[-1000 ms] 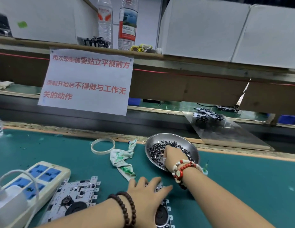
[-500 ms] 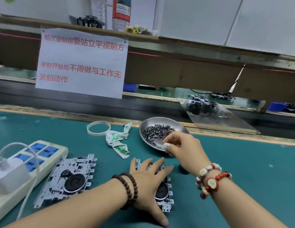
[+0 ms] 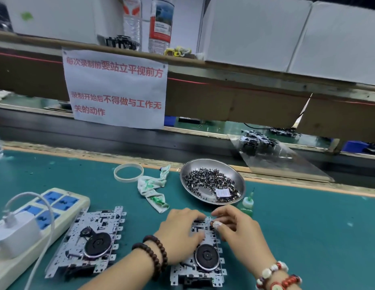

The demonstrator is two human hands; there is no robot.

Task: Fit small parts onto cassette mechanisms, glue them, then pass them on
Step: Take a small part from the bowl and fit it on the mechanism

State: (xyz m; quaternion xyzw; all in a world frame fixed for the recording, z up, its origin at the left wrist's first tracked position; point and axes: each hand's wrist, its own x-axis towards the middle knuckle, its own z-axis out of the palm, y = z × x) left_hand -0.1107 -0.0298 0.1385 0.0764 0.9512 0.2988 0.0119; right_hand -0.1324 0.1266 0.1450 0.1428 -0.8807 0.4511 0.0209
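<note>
With the left hand (image 3: 178,233) pressing the cassette mechanism (image 3: 200,254) flat on the tabletop (image 3: 308,227), the right hand (image 3: 234,227), its grip pinching a small part (image 3: 213,222), should seat it squarely before gluing.

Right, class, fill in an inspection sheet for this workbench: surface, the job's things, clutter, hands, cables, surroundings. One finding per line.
Surface: green mat, small specks on it.
Job's things: one cassette mechanism under both hands; a second mechanism lies apart to its left; metal dish of small parts behind; green glue bottle upright beside the dish.
Clutter: stained rag, tape ring.
Hands: left hand rests on the mechanism; right hand pinches a small part at its top edge.
Cables: white cable from a charger plugged into the power strip.
Surroundings: paper notice, two bottles on the shelf, white boxes.
</note>
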